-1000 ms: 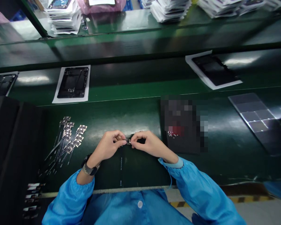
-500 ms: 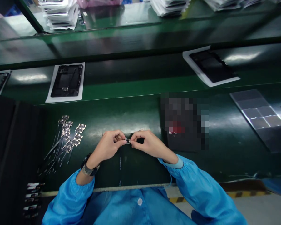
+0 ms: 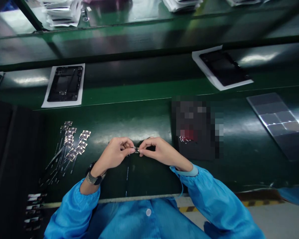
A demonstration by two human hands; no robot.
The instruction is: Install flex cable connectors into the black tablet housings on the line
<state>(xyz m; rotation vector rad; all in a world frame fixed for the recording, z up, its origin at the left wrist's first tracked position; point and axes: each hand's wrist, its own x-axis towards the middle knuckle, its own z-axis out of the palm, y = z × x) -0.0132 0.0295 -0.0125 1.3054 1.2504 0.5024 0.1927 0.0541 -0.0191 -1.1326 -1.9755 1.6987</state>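
Note:
My left hand (image 3: 114, 154) and my right hand (image 3: 159, 152) meet over the green workbench (image 3: 139, 122), fingertips pinched on the head of one small flex cable board (image 3: 136, 149). Its thin dark ribbon tail (image 3: 127, 176) hangs down toward the bench's front edge. A watch sits on my left wrist. Both arms wear blue sleeves. To the left of my left hand lies a fanned pile of several similar flex cable boards (image 3: 72, 146).
On the conveyor belt behind lie black phone frames on white sheets, one at the left (image 3: 64, 84) and one at the right (image 3: 223, 68). A dark tray (image 3: 12, 159) fills the left side. A grey sectioned sheet (image 3: 279, 121) lies at right. Stacks of white packets (image 3: 62, 13) sit on the upper shelf.
The phone frames on the belt have drifted left. My hands stay pinched on the small board in the same place.

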